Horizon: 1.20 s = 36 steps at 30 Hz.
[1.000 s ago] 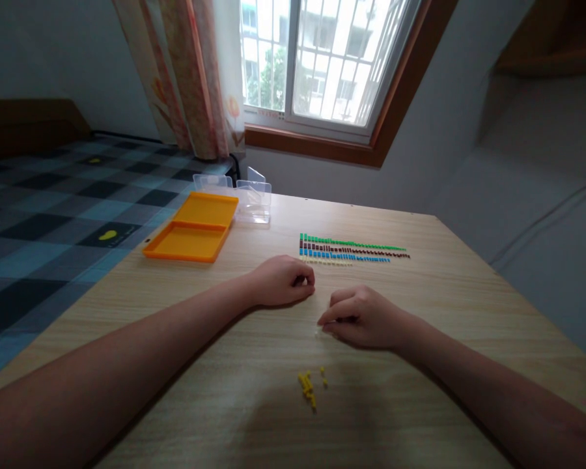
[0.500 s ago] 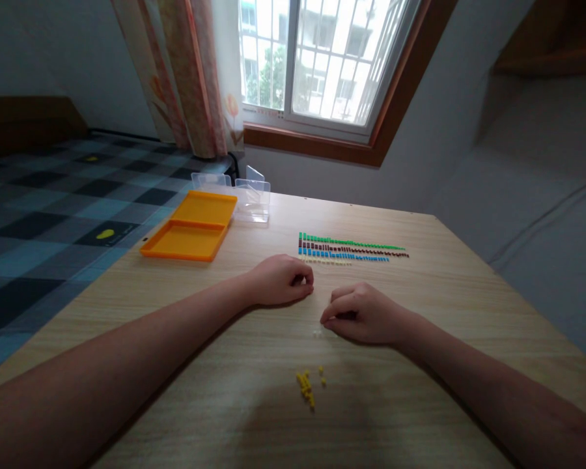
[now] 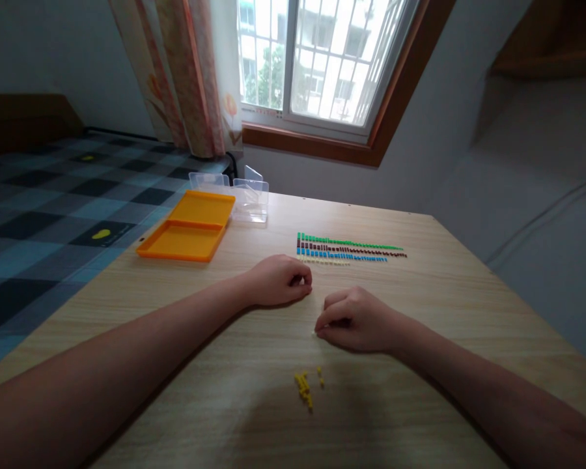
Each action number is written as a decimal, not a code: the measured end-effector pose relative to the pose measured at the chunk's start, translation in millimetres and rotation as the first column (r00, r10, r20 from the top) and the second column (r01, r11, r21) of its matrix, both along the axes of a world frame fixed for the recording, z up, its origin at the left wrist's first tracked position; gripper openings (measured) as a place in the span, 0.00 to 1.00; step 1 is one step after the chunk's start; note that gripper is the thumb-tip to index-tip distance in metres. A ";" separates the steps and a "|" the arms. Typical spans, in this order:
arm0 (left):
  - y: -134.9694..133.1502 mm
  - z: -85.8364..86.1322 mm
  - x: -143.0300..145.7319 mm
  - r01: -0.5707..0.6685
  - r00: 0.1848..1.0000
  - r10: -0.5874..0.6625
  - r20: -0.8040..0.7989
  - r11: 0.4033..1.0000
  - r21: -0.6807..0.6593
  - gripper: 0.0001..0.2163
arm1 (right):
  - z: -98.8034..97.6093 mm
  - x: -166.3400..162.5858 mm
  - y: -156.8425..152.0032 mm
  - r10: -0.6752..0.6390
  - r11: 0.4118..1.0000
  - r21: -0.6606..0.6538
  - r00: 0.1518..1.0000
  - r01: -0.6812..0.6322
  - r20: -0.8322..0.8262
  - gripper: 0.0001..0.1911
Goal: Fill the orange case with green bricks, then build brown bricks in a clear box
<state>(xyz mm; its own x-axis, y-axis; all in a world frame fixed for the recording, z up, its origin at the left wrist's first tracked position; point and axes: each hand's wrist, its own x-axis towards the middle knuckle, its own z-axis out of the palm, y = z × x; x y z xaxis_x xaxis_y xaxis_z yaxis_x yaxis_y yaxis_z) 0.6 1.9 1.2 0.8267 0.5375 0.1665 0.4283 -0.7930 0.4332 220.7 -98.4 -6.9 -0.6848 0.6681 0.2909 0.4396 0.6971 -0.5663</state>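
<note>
– Since that white bit (image 3: 314, 334) is so tiny, how would you handle it? It's at my right hand's (image 3: 354, 319) fingertips, between eight and nine o'clock from the knuckles.

– Your pinch is narrow, thumb and index nearly together, which suits it imo. Can't tell if they've actually gripped the bit or are just touching it, though. I'd rest the side of the hand on the table (image 3: 430, 306), squeeze lightly and use the very tips. Too hard and it could ping off.

– And the left hand (image 3: 276, 280), over at ten o'clock from the right?

– Loosely curled, thumb and index almost making a ring. No idea if anything's inside. It's just below the near-left end of the rows (image 3: 313, 246), so watch the knuckles, one bump might skew them.

– Yellow bits (image 3: 303, 389) okay?

– They're between six and seven o'clock from the right fingertips, well apart. Just don't drag your wrist that way.
</note>
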 end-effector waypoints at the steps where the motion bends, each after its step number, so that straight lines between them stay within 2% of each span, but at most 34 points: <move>1: -0.2 0.5 -0.2 -0.002 1.000 0.002 0.001 1.000 0.001 0.05 | 0.4 0.5 0.6 -0.005 1.000 0.004 1.000 0.005 0.002 0.07; 4: -0.5 1.5 -0.7 -0.004 1.000 0.004 -0.008 1.000 0.004 0.05 | 5.5 12.4 9.4 -0.071 0.997 0.040 0.998 0.070 0.001 0.07; 7: 0.0 1.4 -0.8 -0.005 1.000 0.005 -0.028 1.000 -0.001 0.05 | 12.0 41.4 28.5 -0.191 0.974 0.134 0.980 0.183 0.049 0.09; 10: 0.9 0.6 -0.8 0.000 0.999 0.000 -0.033 1.000 -0.005 0.06 | 11.4 73.7 48.5 -0.386 0.904 0.239 0.917 0.355 0.098 0.10; 13: 1.9 -0.3 -1.0 0.003 1.000 -0.004 -0.026 1.000 -0.007 0.06 | 2.2 90.8 59.9 -0.506 0.838 0.280 0.859 0.468 0.077 0.10; 21: 2.4 -1.6 -0.9 -0.010 1.000 0.010 -0.020 1.000 -0.013 0.06 | -17.3 81.8 65.6 -0.574 0.794 0.297 0.815 0.531 0.078 0.11; 36: -0.1 1.8 -1.0 0.009 1.000 -0.009 -0.029 1.000 -0.002 0.06 | -19.8 82.1 66.8 -0.581 0.793 0.277 0.811 0.543 0.075 0.11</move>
